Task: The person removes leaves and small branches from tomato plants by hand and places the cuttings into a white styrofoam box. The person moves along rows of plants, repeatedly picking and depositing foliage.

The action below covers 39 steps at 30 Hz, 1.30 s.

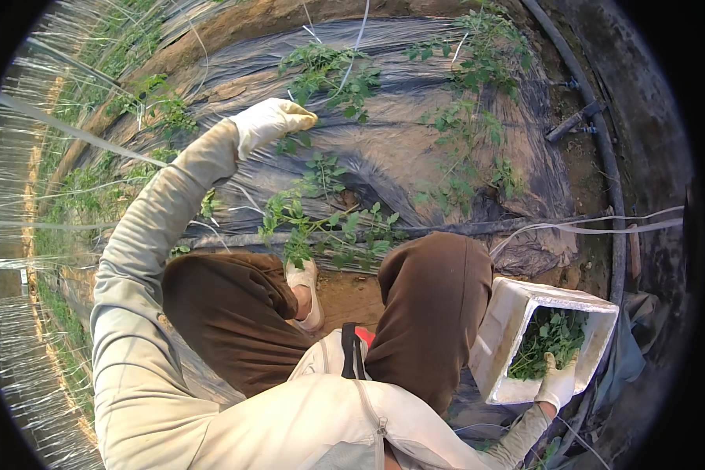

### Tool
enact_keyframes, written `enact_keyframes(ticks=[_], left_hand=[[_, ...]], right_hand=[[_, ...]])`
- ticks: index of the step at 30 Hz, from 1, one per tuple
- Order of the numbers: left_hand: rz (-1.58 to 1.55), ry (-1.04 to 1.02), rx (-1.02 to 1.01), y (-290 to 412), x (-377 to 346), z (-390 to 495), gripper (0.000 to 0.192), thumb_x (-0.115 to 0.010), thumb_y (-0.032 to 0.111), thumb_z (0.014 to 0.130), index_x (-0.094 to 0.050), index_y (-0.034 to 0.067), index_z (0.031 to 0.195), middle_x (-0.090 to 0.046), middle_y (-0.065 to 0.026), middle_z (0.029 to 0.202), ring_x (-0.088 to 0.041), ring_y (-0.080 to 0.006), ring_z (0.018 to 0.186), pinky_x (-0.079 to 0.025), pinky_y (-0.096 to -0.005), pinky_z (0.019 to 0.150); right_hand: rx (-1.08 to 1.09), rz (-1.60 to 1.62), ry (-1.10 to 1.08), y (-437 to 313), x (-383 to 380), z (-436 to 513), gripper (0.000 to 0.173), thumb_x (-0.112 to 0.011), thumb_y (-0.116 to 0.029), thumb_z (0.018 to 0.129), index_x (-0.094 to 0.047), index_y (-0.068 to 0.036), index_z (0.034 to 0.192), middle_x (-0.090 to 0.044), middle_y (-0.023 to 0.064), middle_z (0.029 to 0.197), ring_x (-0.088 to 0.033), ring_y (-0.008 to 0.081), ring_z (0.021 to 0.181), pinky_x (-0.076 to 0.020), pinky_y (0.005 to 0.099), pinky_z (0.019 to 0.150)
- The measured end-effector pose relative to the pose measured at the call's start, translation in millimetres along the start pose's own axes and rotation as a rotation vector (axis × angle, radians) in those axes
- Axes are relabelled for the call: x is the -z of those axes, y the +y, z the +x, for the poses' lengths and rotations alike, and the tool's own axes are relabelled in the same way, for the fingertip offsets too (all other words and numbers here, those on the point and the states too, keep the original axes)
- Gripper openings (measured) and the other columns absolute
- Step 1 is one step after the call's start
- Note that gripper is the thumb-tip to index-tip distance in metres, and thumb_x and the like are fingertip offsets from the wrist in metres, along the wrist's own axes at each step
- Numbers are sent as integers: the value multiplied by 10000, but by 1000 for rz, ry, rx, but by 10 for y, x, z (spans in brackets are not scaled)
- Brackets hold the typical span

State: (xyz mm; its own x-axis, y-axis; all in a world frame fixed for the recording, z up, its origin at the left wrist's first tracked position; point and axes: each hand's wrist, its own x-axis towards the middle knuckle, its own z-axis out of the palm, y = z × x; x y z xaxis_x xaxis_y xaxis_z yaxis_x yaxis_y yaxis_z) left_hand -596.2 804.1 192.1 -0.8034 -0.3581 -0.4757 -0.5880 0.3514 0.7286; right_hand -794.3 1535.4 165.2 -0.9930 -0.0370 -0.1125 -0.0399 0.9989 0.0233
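My left hand (276, 121), in a white glove with yellowed fingertips, is raised over the planted bed. Its fingers are drawn together; whether something thin is between them cannot be made out. Beside the fingertips, a leafy plant (329, 70), apparently tomato, has white twine (348, 73) hanging by it. My right hand (555, 379), also gloved, reaches into a white foam box (508, 305) tipped towards me. The thumb and fingers are apart at the edge of a heap of cut green shoots (546, 341) inside. Another leafy plant (323, 232) grows in front of my knees.
Dark plastic film (388, 147) covers the bed. A black hose (440, 229) crosses near my knees, and a thicker pipe (608, 153) with small valves runs along the right. More plants (464, 129) stand at right. Many strings (64, 117) stretch down on the left.
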Motion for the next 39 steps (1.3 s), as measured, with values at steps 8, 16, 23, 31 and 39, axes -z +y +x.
enact_keyframes(ticks=[8,16,23,31,39], left_hand=[[516,969,455,-2409,2514,-3733,441,-713,260,911,-625,-29,1233,-703,-128,1133,-644,-184,1032,-480,-299,915],[-68,1366,523,-4470,2148,-6301,485,-680,259,941,-578,-40,1309,-630,-128,1285,-555,-207,1211,-379,-321,1071],[-562,1495,300,-3338,1541,-4838,607,-639,550,906,-654,15,620,-640,-77,598,-494,-99,464,-363,-231,475],[-89,378,45,-2062,927,-1043,374,-688,199,920,-650,49,1260,-690,-70,1063,-632,-145,946,-505,-284,847],[250,596,-229,-2661,498,1736,526,-768,231,827,-607,120,1315,-642,-150,1230,-607,-311,1126,-484,-374,961]], right_hand=[[472,649,118,-1380,362,-192,214,-668,-133,942,-713,20,1084,-745,124,950,-668,124,846,-524,286,790],[873,549,276,-3174,1211,-369,143,-717,-141,888,-734,-24,969,-711,144,785,-675,169,654,-504,296,613],[1229,337,-25,-5037,1364,-345,236,-716,-272,876,-728,-38,907,-666,188,748,-657,313,637,-483,371,570],[1425,-533,-417,-6730,-262,775,335,-688,-398,860,-745,-86,967,-724,151,886,-690,357,869,-535,441,755],[1167,-219,-352,-7887,-1860,2179,329,-656,-354,886,-735,-50,984,-723,173,929,-694,326,939,-533,431,799]])
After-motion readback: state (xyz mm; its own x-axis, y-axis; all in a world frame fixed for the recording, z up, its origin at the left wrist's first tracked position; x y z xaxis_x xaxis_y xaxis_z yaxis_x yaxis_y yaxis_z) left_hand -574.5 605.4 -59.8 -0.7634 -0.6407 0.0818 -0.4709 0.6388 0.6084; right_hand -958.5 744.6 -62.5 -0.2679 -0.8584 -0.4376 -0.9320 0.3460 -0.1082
